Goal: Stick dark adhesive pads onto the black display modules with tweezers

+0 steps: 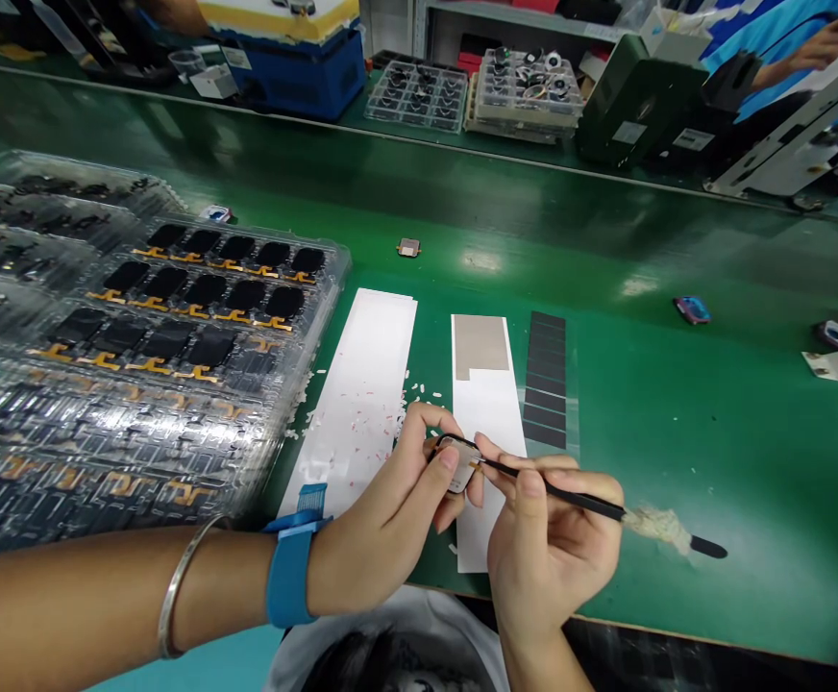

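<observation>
While the left hand (390,514) pinches a small square module (458,464) between closed fingers (437,423) above a white liner strip (487,404), the right hand (553,553) grips a slim black stick (578,502), its tip against the module's edge. To their left on the green bench (751,452) sits a clear tray (336,255) of black parts with gold tails.
</observation>
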Demonstrator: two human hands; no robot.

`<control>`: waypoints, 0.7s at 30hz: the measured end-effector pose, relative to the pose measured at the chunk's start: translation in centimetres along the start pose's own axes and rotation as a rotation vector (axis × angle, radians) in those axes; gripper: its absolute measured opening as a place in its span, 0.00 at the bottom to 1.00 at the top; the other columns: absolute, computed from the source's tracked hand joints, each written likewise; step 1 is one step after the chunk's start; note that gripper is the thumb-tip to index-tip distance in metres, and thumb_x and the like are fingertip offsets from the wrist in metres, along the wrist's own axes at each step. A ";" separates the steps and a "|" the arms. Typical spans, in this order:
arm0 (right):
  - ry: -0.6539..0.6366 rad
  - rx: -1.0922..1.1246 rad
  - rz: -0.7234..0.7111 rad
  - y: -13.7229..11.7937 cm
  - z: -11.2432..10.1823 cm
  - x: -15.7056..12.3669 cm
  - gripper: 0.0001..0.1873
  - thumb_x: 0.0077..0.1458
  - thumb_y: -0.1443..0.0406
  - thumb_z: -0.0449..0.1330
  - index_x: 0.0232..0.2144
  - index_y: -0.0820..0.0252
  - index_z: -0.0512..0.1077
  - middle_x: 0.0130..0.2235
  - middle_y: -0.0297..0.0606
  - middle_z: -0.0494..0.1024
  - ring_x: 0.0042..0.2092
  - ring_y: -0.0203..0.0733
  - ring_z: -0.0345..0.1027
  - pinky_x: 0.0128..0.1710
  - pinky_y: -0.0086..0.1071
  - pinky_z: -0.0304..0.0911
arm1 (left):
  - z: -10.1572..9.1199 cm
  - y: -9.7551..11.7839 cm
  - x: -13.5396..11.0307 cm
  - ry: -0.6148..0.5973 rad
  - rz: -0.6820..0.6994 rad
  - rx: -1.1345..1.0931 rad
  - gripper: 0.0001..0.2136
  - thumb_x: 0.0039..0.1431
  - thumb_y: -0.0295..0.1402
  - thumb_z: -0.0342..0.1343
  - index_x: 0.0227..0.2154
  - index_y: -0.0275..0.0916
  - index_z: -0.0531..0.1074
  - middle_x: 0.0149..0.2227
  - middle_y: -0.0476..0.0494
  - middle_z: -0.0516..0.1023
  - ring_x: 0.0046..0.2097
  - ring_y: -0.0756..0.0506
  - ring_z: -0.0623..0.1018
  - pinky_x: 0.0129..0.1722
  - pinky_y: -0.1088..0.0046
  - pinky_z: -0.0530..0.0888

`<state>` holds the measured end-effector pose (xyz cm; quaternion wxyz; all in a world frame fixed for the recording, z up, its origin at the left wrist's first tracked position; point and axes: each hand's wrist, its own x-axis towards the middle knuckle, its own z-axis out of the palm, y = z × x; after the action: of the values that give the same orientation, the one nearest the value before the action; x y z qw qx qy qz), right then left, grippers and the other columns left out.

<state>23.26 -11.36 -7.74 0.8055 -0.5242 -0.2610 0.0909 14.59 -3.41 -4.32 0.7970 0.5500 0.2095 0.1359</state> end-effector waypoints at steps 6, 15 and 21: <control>-0.002 -0.056 0.088 -0.2 -0.1 -0.1 0.07 0.60 0.72 0.57 0.37 0.56 0.64 0.32 0.32 0.72 0.38 0.41 0.78 0.33 0.34 0.79 | -0.1 -0.2 0.2 0.005 -0.003 -0.031 0.08 0.72 0.40 0.38 0.40 0.42 0.54 0.30 0.54 0.64 0.25 0.54 0.59 0.28 0.74 0.60; -0.001 0.010 0.119 -0.7 -0.6 -0.1 0.08 0.61 0.73 0.55 0.37 0.55 0.65 0.34 0.34 0.73 0.37 0.38 0.76 0.32 0.34 0.79 | -0.5 -0.4 0.6 0.055 -0.060 0.054 0.04 0.70 0.35 0.44 0.39 0.43 0.55 0.24 0.57 0.63 0.24 0.54 0.57 0.23 0.78 0.56; 0.137 -0.250 -0.034 -1.5 -4.4 2.0 0.08 0.57 0.71 0.62 0.36 0.58 0.66 0.34 0.35 0.77 0.37 0.39 0.77 0.40 0.37 0.76 | -0.9 -0.2 0.1 -0.026 -0.080 0.246 0.04 0.68 0.34 0.45 0.38 0.44 0.54 0.24 0.57 0.56 0.26 0.52 0.57 0.26 0.76 0.58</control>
<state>27.09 -14.68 -7.13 0.7514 -0.6208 -0.2234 0.0081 14.24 -2.63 -4.79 0.7310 0.6365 0.2357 0.0701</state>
